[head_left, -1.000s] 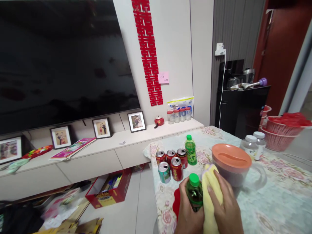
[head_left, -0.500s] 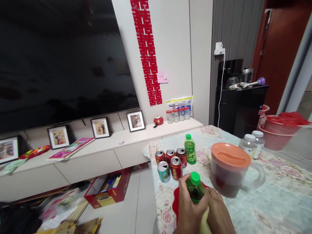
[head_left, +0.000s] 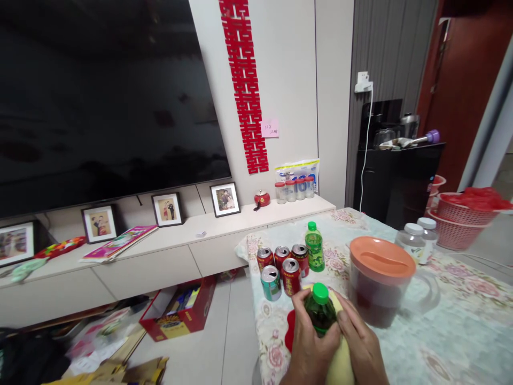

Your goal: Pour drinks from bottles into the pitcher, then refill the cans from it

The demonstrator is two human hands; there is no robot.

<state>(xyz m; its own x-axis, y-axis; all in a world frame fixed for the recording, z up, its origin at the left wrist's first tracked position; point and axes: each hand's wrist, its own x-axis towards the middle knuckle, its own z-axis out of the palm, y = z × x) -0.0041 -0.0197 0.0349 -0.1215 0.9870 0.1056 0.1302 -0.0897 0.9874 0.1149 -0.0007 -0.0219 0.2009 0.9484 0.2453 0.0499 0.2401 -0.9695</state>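
While 囍 cutouts (head_left: 245,88) hang behind, the left hand (head_left: 310,345) grips a bottle (head_left: 320,314), the right hand (head_left: 362,338) a yellow cloth (head_left: 340,362).

This is a home, apparently its living room. A big TV (head_left: 108,96) dominates the wall (head_left: 288,53). Below the TV runs a long, low cabinet (head_left: 152,267) bearing framed photos (head_left: 167,209). Right of the TV hang red paper characters (head_left: 244,91); farther right of it stands a brown door (head_left: 468,107). A flowered tablecloth (head_left: 452,331) covers a table in front and right of the TV.
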